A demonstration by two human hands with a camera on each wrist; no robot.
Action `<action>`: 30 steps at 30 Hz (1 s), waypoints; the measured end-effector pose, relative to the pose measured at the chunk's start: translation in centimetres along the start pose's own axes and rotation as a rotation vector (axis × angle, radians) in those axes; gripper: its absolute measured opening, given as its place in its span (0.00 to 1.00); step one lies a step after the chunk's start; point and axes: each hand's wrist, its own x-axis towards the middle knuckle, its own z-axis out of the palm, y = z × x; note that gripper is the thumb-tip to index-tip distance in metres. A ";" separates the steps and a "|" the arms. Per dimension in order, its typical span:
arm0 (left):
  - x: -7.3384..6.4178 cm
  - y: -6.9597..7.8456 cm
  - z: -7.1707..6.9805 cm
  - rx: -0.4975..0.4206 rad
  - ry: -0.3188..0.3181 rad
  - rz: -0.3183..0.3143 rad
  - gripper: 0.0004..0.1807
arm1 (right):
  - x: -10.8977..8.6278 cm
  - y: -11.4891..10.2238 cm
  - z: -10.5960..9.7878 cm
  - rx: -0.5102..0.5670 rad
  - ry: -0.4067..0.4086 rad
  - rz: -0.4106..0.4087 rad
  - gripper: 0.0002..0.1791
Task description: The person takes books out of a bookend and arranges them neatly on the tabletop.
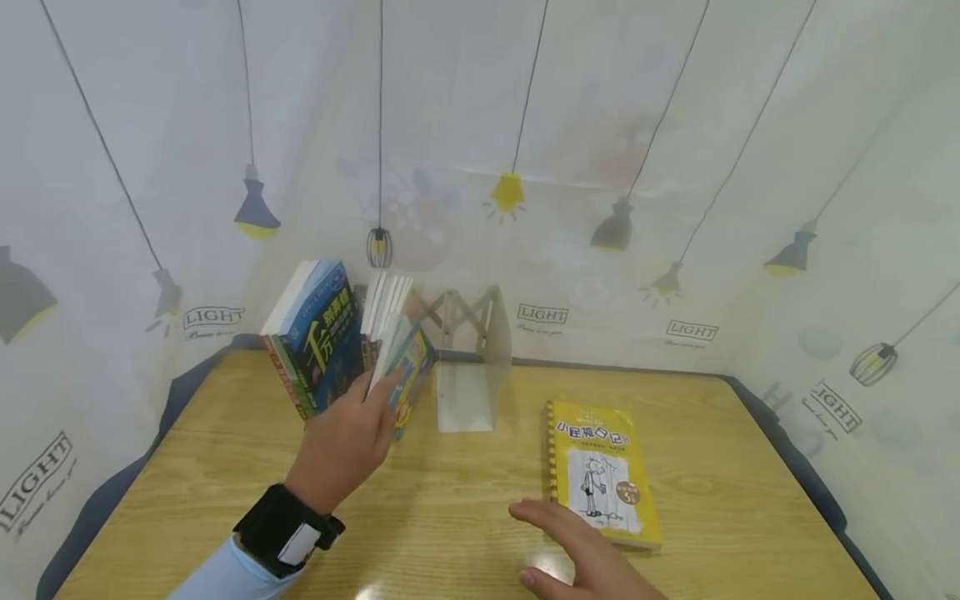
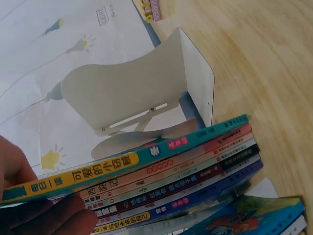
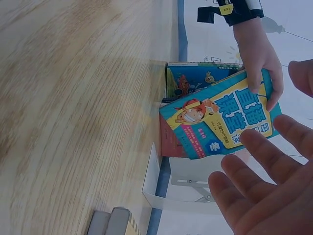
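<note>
My left hand [image 1: 347, 447] grips several thin books in a leaning stack, their colourful spines [image 2: 161, 169] showing in the left wrist view. Outermost is a teal and yellow book [image 3: 210, 117], pinched near its upper corner. Directly left of the stack, thicker books with a blue cover [image 1: 327, 333] in front lean on the table. To the right of the stack stands a white folding bookend [image 1: 465, 404] with a crossed metal lattice. My right hand [image 1: 585, 552] hovers with spread fingers, holding nothing, by the lower left of a yellow book [image 1: 600, 467] lying flat.
A wooden table [image 1: 465, 517] carries everything. Behind it and at both sides hangs a pale cloth [image 1: 450, 100] printed with lamps. A dark edge [image 1: 795, 467] runs along the table's right side.
</note>
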 end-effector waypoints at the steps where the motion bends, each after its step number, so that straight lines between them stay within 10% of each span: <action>1: -0.1 0.1 -0.1 -0.004 -0.019 -0.006 0.30 | 0.0 -0.1 0.0 0.006 -0.005 0.007 0.29; 22: -2.4 2.9 -4.5 -0.138 -0.107 0.022 0.38 | 0.3 0.7 -0.2 -0.031 0.052 -0.115 0.29; 30: -3.0 5.0 -6.9 -0.251 -0.130 0.113 0.25 | 0.3 0.6 -0.2 -0.039 0.089 -0.109 0.29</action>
